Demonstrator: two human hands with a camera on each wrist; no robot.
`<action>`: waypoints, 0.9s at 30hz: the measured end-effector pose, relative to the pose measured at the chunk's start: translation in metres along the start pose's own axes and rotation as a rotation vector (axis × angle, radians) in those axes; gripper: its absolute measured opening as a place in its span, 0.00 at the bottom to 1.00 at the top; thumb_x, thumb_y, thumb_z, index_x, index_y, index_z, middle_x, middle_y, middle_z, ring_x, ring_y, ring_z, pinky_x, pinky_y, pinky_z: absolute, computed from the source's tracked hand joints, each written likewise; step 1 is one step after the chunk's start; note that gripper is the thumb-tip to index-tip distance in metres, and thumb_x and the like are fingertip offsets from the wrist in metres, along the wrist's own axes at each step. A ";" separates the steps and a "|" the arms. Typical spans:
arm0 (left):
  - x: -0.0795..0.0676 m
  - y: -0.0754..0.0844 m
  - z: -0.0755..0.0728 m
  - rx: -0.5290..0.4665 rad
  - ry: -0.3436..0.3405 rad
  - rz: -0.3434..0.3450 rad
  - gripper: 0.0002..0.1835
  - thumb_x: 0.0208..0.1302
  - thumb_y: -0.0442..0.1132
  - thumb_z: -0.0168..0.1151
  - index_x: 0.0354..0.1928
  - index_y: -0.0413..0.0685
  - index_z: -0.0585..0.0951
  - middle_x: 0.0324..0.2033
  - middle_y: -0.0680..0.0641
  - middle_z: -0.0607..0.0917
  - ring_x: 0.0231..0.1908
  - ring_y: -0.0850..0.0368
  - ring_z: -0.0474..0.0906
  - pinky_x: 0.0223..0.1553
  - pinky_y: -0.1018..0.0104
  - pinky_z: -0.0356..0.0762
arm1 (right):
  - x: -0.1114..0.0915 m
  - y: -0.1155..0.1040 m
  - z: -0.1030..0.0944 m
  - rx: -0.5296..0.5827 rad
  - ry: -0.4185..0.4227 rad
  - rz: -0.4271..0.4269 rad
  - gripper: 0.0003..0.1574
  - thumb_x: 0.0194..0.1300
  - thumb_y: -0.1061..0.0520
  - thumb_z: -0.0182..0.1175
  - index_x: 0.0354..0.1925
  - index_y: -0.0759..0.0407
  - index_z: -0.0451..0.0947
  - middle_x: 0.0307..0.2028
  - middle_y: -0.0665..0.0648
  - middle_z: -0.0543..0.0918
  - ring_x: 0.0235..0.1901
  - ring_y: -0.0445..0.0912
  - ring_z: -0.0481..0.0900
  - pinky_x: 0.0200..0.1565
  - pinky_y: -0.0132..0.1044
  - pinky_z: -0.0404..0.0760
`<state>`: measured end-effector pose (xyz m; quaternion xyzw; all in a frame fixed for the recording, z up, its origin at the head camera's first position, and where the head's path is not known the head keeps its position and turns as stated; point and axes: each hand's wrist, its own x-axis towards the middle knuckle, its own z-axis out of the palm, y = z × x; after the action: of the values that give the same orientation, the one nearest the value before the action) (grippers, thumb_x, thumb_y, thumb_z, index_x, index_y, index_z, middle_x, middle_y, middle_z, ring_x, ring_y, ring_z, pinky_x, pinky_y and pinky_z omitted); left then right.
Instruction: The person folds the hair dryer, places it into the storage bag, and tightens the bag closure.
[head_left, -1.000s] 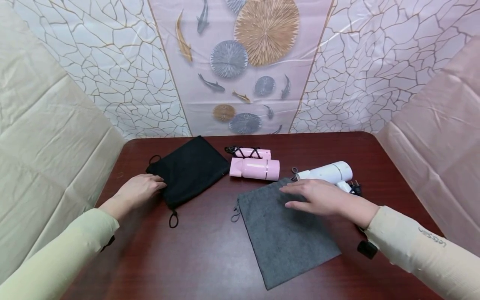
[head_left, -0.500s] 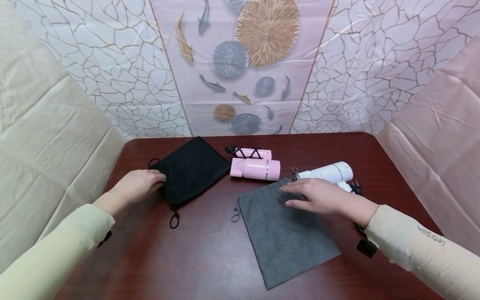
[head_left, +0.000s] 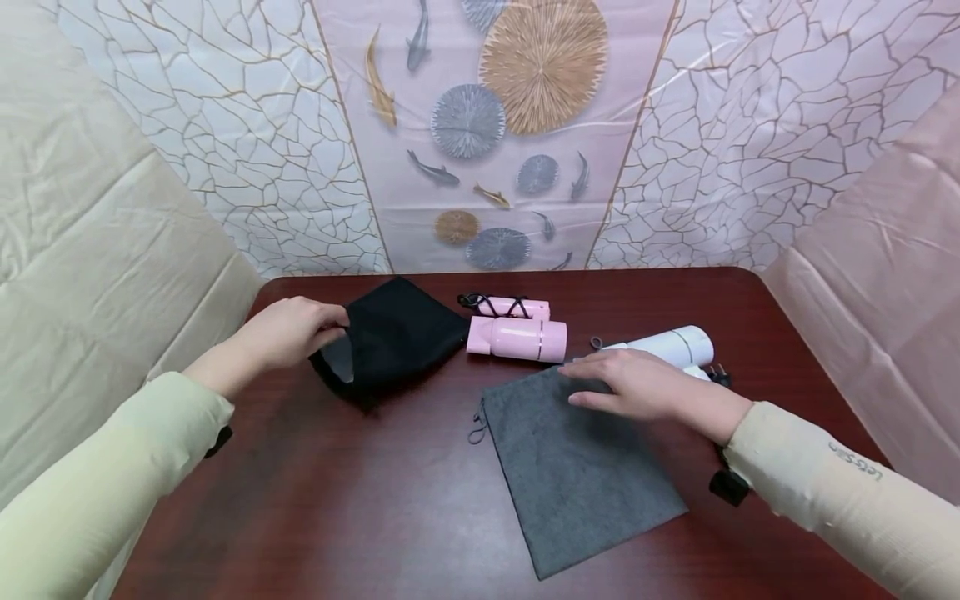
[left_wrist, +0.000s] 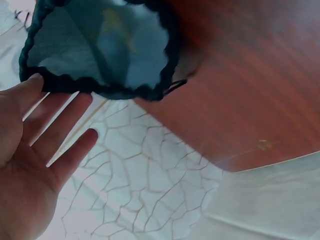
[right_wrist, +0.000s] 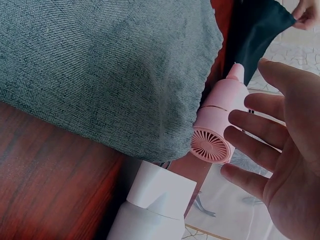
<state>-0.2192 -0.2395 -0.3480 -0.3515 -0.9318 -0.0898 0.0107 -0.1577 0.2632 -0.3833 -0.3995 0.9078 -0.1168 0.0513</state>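
Between thumb and fingers of left hand [head_left: 288, 332]: black bag [head_left: 405, 329], rim pinched high, presumably to gape its mouth | under right hand [head_left: 632, 384], fingers spread: grey bag [head_left: 585, 479], contact unclear | off those fingertips: pink dryer [head_left: 525, 340]

- The left arm [head_left: 112, 492] is extended from the lower left, the left hand [head_left: 279, 335] curled in a pinch.
- The right hand [head_left: 633, 383] is held right of centre, fingers [right_wrist: 257, 129] spread.

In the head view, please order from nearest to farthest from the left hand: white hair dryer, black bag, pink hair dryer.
1. Black bag, pinched by the left hand.
2. Pink hair dryer, right of the bag.
3. White hair dryer, farther right.
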 end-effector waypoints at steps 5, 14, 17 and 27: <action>0.001 -0.001 -0.017 -0.010 -0.008 -0.027 0.02 0.72 0.35 0.70 0.40 0.50 0.86 0.31 0.54 0.87 0.29 0.59 0.81 0.36 0.54 0.81 | 0.002 0.001 0.001 -0.004 0.014 -0.025 0.28 0.76 0.46 0.67 0.66 0.59 0.83 0.60 0.57 0.88 0.61 0.55 0.85 0.61 0.56 0.83; -0.010 -0.002 -0.042 -0.018 -0.019 -0.112 0.04 0.73 0.36 0.68 0.37 0.50 0.84 0.28 0.55 0.85 0.29 0.58 0.78 0.37 0.54 0.79 | 0.005 0.002 0.002 0.002 0.003 -0.017 0.28 0.77 0.46 0.65 0.67 0.59 0.83 0.60 0.58 0.87 0.62 0.55 0.85 0.62 0.58 0.82; -0.012 -0.004 -0.048 -0.020 -0.003 -0.158 0.05 0.74 0.37 0.67 0.36 0.48 0.84 0.29 0.53 0.87 0.31 0.54 0.82 0.39 0.51 0.81 | 0.007 0.002 0.003 0.007 -0.004 -0.015 0.28 0.78 0.45 0.65 0.67 0.59 0.83 0.61 0.58 0.87 0.62 0.56 0.85 0.62 0.59 0.82; -0.009 0.009 -0.053 0.012 0.162 -0.303 0.07 0.73 0.38 0.65 0.36 0.41 0.83 0.27 0.46 0.87 0.29 0.44 0.82 0.37 0.45 0.80 | 0.010 0.001 0.004 0.018 -0.003 -0.023 0.28 0.78 0.45 0.64 0.67 0.59 0.83 0.60 0.58 0.87 0.62 0.56 0.85 0.63 0.59 0.81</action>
<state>-0.2090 -0.2483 -0.2956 -0.1987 -0.9707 -0.1127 0.0744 -0.1640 0.2557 -0.3872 -0.4095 0.9021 -0.1246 0.0551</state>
